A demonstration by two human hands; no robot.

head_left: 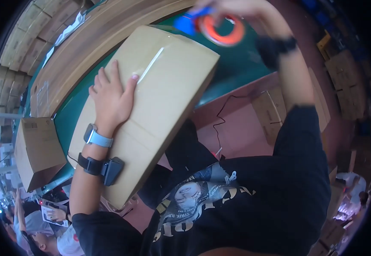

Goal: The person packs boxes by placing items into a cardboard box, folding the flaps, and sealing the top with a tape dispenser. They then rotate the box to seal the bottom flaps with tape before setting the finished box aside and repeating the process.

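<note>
A large closed cardboard box (pixel 168 94) lies slantwise across the green work surface in front of me. A pale shiny strip, like tape, runs along part of its top seam. My left hand (pixel 113 96) rests flat on the box top with fingers spread, its thumb beside the strip. Beyond the box's far right corner, my right hand (pixel 239 7) grips a blue tape dispenser (pixel 187 24) with an orange-red ring. Motion smears both the dispenser and the fingers around it. The dispenser appears just off the box's far edge.
Another cardboard box (pixel 40 147) stands at the left on the green surface (pixel 253 59). A long brown wooden ledge (pixel 83 57) borders the far side. Stacked cartons (pixel 27 38) fill the far left, with more cartons (pixel 345 85) at right. Other people (pixel 44 232) are at the lower left.
</note>
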